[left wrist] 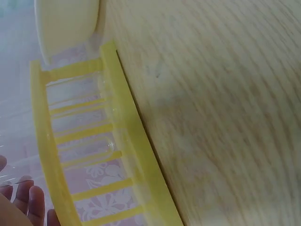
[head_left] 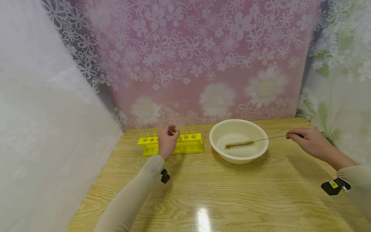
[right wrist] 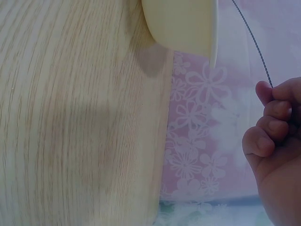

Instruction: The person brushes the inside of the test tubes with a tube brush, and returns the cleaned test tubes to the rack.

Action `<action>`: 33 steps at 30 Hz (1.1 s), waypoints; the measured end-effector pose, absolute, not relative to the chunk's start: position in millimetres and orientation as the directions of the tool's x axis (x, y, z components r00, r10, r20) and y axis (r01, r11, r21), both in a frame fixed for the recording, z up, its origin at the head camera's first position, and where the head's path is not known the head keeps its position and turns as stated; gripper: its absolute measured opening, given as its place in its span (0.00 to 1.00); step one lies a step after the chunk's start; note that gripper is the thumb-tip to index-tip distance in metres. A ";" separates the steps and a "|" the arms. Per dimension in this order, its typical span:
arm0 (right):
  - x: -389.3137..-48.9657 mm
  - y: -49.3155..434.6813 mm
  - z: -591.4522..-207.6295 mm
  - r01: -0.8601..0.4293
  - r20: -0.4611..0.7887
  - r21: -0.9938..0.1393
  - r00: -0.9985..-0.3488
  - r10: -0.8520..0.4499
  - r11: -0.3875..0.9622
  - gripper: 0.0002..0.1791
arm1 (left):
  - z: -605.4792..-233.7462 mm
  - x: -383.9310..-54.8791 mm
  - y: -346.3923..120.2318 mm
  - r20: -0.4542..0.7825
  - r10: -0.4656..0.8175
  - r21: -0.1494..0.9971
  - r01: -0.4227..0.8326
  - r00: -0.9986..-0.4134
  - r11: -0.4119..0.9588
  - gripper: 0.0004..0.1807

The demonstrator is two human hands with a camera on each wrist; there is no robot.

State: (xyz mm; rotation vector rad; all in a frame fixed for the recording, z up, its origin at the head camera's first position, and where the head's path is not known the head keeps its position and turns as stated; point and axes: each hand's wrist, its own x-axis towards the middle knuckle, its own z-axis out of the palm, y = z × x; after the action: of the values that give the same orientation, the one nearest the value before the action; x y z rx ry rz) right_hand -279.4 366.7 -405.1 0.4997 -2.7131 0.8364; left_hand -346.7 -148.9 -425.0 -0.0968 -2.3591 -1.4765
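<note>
A yellow test tube rack (head_left: 188,149) stands at the back left of the table, with several clear glass test tubes (head_left: 191,124) upright in it. My left hand (head_left: 167,141) is over the middle of the rack, fingers bent near the tube tops. In the left wrist view, its fingertips (left wrist: 35,202) are beside clear tubes; whether they pinch one cannot be made out. My right hand (head_left: 310,141) pinches the twisted wire handle of a test tube brush (head_left: 239,144). The brush's tan bristles are over the inside of a cream basin (head_left: 237,159); contact with it is unclear.
The basin stands right of the rack on a wood-grain table (head_left: 232,196). A pink flowered curtain (head_left: 203,64) hangs behind the table, with a white sheet (head_left: 52,112) at the left and a pale patterned one (head_left: 345,96) at the right.
</note>
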 end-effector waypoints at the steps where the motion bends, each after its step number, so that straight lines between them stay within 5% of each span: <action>1: -279.3 366.6 -405.0 -0.395 0.338 -0.493 -0.908 -0.248 0.775 0.15 | -426.2 -346.9 -149.2 0.336 -0.127 0.852 0.243 -0.933 0.464 0.10; 13: -279.6 361.7 -400.1 -0.370 0.300 -0.480 -0.921 -0.247 0.795 0.18 | -434.8 -347.8 -148.6 0.353 -0.110 0.783 0.230 -0.929 0.578 0.13; 33: -298.3 348.2 -416.2 -0.396 0.263 -0.434 -0.915 -0.307 0.809 0.15 | -433.2 -327.1 -160.2 0.335 -0.155 0.820 0.206 -0.929 0.534 0.14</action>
State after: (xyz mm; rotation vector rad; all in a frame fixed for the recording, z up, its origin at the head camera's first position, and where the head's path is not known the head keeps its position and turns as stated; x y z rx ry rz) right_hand -298.3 348.2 -416.2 0.5521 -2.8142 0.7336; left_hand -327.1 -160.2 -433.2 -0.0419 -2.4078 -1.3571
